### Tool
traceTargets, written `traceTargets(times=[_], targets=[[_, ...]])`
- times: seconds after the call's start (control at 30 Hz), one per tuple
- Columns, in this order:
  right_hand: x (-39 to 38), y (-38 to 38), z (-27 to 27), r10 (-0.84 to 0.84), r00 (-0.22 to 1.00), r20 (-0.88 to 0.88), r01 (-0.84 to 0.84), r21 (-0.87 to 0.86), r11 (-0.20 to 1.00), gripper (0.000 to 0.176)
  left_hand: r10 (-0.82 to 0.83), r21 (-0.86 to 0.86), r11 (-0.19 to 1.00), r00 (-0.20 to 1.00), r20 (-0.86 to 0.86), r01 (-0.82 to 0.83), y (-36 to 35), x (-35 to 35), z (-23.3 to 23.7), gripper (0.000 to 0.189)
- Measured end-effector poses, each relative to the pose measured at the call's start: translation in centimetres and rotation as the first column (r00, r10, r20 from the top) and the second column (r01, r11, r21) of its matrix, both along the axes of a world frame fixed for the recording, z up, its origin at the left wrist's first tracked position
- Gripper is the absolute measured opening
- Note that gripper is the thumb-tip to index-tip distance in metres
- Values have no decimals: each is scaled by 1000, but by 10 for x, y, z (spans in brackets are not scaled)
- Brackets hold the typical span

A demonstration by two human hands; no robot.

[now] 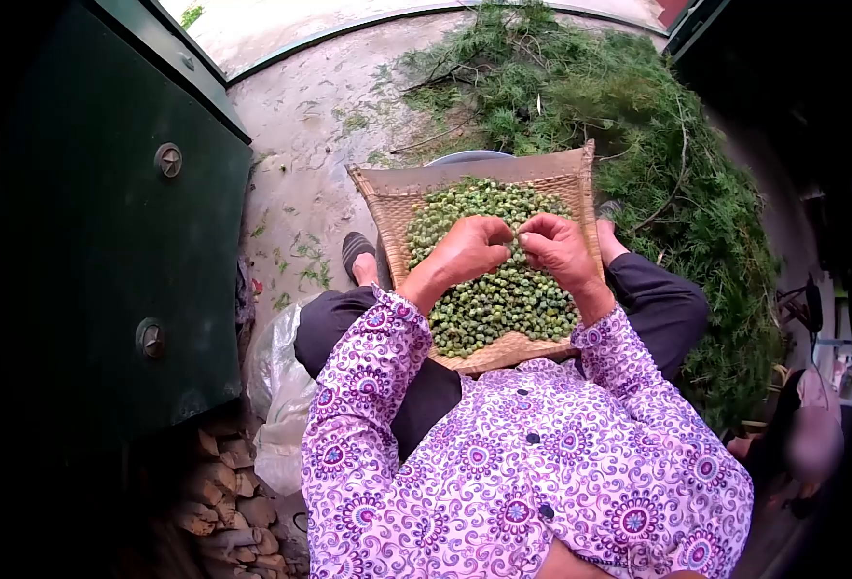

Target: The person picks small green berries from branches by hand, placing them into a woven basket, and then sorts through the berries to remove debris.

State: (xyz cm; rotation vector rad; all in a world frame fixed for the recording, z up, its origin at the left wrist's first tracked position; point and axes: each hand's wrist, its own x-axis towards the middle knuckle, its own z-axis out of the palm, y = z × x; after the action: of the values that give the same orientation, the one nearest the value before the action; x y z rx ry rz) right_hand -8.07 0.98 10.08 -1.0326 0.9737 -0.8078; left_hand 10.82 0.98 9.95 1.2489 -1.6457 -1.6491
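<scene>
A woven basket tray (387, 193) rests on my lap, heaped with small green seed pods (484, 309). My left hand (467, 253) and my right hand (561, 253) hover over the heap, fingertips pinched together where they meet around x 575. Both seem to pinch one small green pod between them; it is too small to see clearly. My purple patterned sleeves reach toward the tray.
A large pile of green feathery branches (638, 125) lies on the concrete beyond and right of the tray. A dark green metal door (108, 241) stands at left. Stacked firewood (223, 511) and a plastic bag (281, 386) sit at lower left. A metal basin rim (469, 154) shows behind the tray.
</scene>
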Motion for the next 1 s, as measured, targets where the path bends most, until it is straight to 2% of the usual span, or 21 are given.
traceTargets(times=[0.03, 0.13, 0.17, 0.2, 0.23, 0.27, 0.3, 0.37, 0.4, 0.43, 0.5, 0.57, 0.63, 0.7, 0.77, 0.8, 0.9, 1.0], targets=[[-8, 0, 3, -14, 1000, -18, 13, -14, 1000, 5, -42, 55, 998, 999, -31, 44, 2, -2, 9, 24], [-42, -4, 14, -157, 982, -104, 146, -108, 983, 5, -296, 135, 951, 944, 143, 278, 2, -3, 13, 28], [-63, -10, 5, -245, 964, -102, 227, -167, 960, 6, -296, 135, 951, 944, 142, 278, 3, -2, 10, 28], [-81, -14, 7, -397, 905, -152, 345, -284, 895, 6, -383, 73, 924, 916, 121, 376, 6, 0, 5, 31], [-107, -24, -5, -553, 811, -188, 451, -402, 797, 13, -467, 9, 883, 878, 106, 469, 8, 2, 2, 35], [-147, -37, -28, -716, 556, -422, 356, -657, 664, 21, -547, 29, 835, 823, 153, 550, 7, 5, 8, 41], [-159, -33, -18, -792, 273, -546, 100, -803, 588, 28, -549, 30, 834, 822, 151, 551, 7, 7, 12, 41], [-167, -32, -24, -762, 265, -591, -13, -793, 610, 24, -469, -56, 862, 835, 288, 504, 6, 11, 16, 45], [-152, -27, -25, -645, 402, -650, 53, -687, 725, 21, -388, -93, 902, 887, 251, 421, 2, 15, 14, 45], [-126, -18, -25, -515, 536, -669, 97, -557, 825, 18, -281, -44, 954, 935, 217, 297, -2, 18, 25, 44], [-87, -2, -49, -282, 601, -748, -153, -454, 878, 12, -58, -42, 997, 986, 158, 66, -10, 22, 23, 40], [-68, 7, -96, -204, 582, -788, -269, -423, 865, 11, 99, -50, 994, 994, 37, -97, -13, 30, 23, 36], [-50, 11, -107, -154, 520, -840, -317, -357, 879, 13, 174, -42, 984, 985, 5, -174, -13, 34, 30, 31], [-43, 13, -116, -179, 497, -849, -356, -387, 851, 14, 192, -65, 980, 981, 43, -189, -14, 36, 28, 29], [-37, 13, -117, -184, 333, -925, -404, -316, 858, 13, 192, -84, 979, 980, 51, -187, -15, 37, 27, 28], [-36, 11, -118, -159, 304, -939, -428, -284, 858, 13, 190, -101, 978, 980, 60, -184, -15, 37, 28, 28], [-37, 16, -117, -171, 317, -933, -465, -310, 829, 12, 189, -89, 979, 978, 83, -182, -14, 38, 36, 28], [-38, 18, -119, -178, 336, -925, -452, -324, 831, 12, 208, -108, 974, 976, 70, -200, -13, 36, 24, 33]])
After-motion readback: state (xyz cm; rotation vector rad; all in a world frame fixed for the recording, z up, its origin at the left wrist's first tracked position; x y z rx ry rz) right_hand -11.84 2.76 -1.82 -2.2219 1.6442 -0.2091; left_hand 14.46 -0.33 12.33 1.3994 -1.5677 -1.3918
